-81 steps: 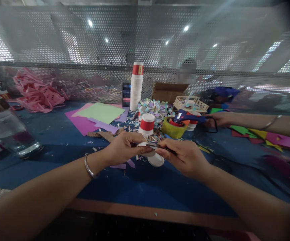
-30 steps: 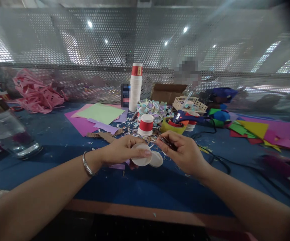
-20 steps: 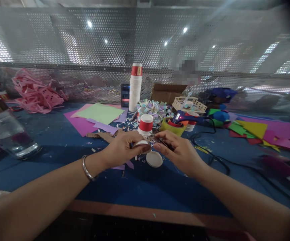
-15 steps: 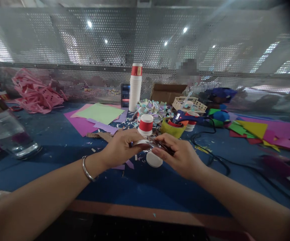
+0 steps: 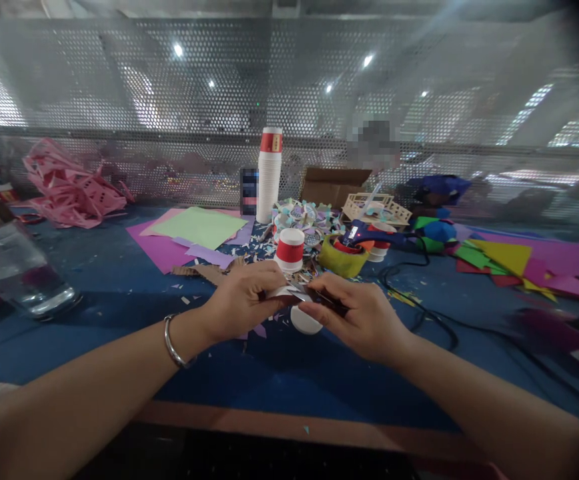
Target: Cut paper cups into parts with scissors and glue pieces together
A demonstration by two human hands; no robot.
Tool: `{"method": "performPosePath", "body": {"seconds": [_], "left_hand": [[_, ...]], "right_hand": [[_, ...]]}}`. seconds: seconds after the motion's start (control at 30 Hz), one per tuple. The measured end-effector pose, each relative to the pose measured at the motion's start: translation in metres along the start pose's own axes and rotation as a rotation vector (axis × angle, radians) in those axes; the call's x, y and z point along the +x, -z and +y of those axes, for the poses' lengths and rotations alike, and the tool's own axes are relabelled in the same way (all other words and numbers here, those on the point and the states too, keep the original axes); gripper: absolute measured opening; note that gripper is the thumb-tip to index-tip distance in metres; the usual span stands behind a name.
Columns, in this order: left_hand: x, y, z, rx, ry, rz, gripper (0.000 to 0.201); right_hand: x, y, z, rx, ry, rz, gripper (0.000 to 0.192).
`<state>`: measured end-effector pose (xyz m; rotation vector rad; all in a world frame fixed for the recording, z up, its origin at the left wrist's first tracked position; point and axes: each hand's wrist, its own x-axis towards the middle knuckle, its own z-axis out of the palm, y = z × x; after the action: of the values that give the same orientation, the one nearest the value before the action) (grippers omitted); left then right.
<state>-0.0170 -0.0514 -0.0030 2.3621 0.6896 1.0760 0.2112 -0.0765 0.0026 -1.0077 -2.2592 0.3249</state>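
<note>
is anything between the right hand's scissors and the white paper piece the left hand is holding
Nothing visible does. The scissors in the right hand already meet the white paper piece pinched by the left hand. A white disc lies below, apart from them.

The left hand (image 5: 242, 300) covers most of the small white piece (image 5: 280, 291), so its shape is hard to tell. The thin dark tool (image 5: 319, 297) in the right hand (image 5: 364, 320) is too small to name. Both elbows are cut off. The glass jar (image 5: 12, 263) is cut off at the left edge.
</note>
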Motion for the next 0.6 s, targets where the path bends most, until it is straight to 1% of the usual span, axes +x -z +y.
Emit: {"method": "performPosePath", "body": {"seconds": [0.13,0.27,0.33,0.4,0.53,0.6], "left_hand": [[0.0005,-0.0013,0.0013,-0.034,-0.008,0.013,0.039],[0.0024,-0.0022,0.0028,-0.073,-0.009,0.011,0.034],[0.0035,-0.0028,0.0033,-0.111,0.015,0.014,0.03],[0.0042,-0.0034,0.0032,-0.183,0.095,0.032,0.027],[0.0039,-0.0037,0.0017,-0.407,0.342,0.027,0.022],[0.0038,-0.0035,0.0007,-0.5,0.409,0.015,0.022]], "right_hand": [[0.0,-0.0002,-0.0001,-0.007,0.006,0.006,0.031],[0.0,-0.0001,0.0005,0.015,0.001,-0.008,0.032],[0.0001,0.0,0.0009,0.052,-0.009,-0.014,0.032],[0.001,0.0004,0.0013,0.098,-0.026,0.004,0.032],[0.0047,0.0026,0.0025,0.147,-0.092,0.097,0.031],[0.0067,0.0037,0.0042,0.158,-0.129,0.112,0.032]]}}
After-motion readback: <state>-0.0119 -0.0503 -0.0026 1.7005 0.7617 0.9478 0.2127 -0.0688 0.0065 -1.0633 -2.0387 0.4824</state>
